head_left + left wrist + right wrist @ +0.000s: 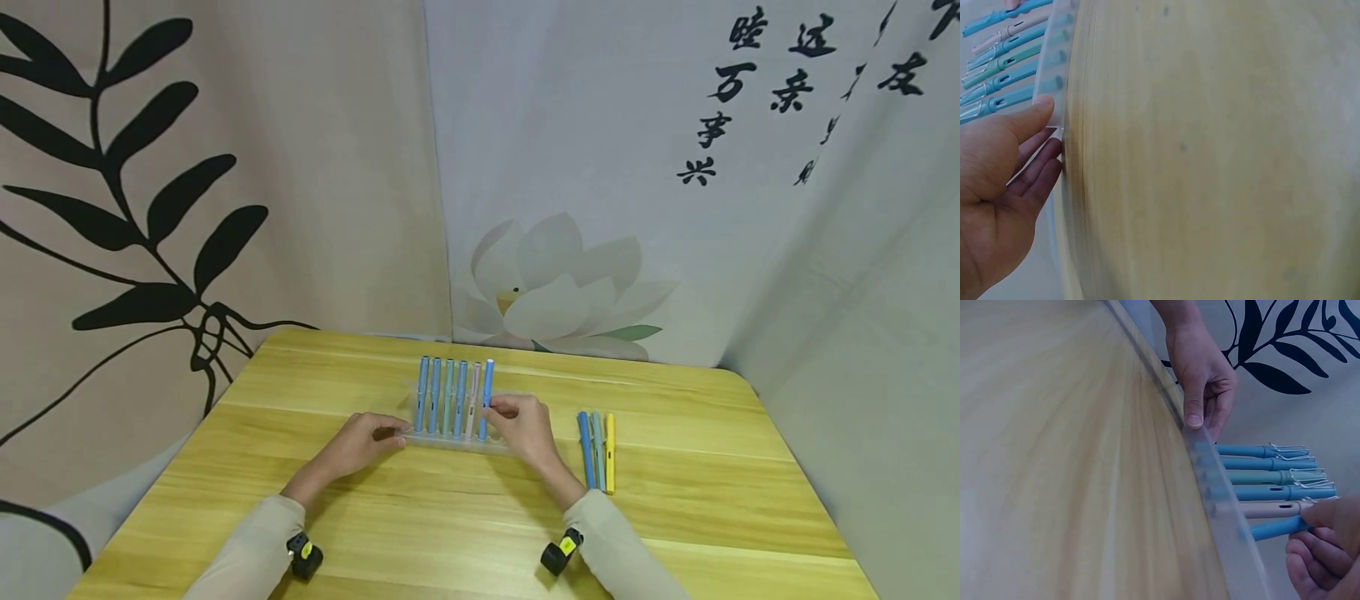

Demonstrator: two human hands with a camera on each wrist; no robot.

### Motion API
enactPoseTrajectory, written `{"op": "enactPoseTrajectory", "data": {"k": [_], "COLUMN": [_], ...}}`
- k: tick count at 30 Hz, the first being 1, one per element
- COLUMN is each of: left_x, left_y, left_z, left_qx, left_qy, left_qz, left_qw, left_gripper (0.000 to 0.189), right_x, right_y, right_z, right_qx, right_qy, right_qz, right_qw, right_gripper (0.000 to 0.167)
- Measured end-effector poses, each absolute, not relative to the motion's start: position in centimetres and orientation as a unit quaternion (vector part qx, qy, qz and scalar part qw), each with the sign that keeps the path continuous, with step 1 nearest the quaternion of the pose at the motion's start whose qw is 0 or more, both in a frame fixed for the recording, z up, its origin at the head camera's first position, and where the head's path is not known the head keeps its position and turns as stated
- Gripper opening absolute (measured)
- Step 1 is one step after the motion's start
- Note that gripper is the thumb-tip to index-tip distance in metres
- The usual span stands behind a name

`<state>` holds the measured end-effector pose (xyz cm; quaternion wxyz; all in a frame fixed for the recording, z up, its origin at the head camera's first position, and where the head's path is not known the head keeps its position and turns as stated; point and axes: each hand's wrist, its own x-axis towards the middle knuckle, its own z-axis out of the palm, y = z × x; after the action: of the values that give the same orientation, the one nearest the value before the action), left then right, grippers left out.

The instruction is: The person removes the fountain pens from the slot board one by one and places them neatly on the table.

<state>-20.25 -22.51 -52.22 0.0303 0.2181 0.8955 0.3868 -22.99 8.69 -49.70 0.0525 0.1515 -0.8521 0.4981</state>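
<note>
The left hand [367,439] pinches one end of a clear plastic rack [457,444]; the right hand [527,429] clamps a slender bright-blue pen [489,379] beside a pale pink pen [473,392].

Pens [460,398] are blue, green, pink and yellow, the table [420,533] wood-grained.

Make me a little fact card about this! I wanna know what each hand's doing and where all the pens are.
Left hand: holds the left end of the clear pen rack
Right hand: pinches a blue pen, rightmost in the row
Other pens in rack: five; three blue pens, one green pen, one pink pen
Lying to the right: dark blue pen, pale green pen, yellow pen
Table: wood-patterned
</note>
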Motion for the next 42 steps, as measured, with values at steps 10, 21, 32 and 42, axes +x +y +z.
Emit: {"op": "enactPoseTrajectory", "data": {"k": [10,21,32,42], "left_x": [-20.4,-20.4,-20.4,-20.4], "left_y": [-22.4,-22.5,-22.6,-22.6], "left_z": [-52.3,-52.4,-52.2,-52.2], "left_qx": [0.221,0.225,0.220,0.216], "left_qy": [0.897,0.899,0.899,0.899], "left_qz": [0.382,0.375,0.379,0.380], "left_qw": [0.029,0.023,0.029,0.030], "left_gripper": [0.030,0.030,0.030,0.030], "right_x": [-22.8,-22.0,-21.7,-21.2], "right_y": [9.1,10.4,12.3,14.6], "right_z": [-48.5,-47.1,-46.9,-46.5], "right_qx": [0.145,0.136,0.113,0.109], "right_qy": [-0.848,-0.846,-0.846,-0.851], "right_qz": [0.507,0.512,0.515,0.505], "right_qw": [0.052,0.063,0.082,0.099], "right_gripper": [0.021,0.020,0.020,0.021]}}
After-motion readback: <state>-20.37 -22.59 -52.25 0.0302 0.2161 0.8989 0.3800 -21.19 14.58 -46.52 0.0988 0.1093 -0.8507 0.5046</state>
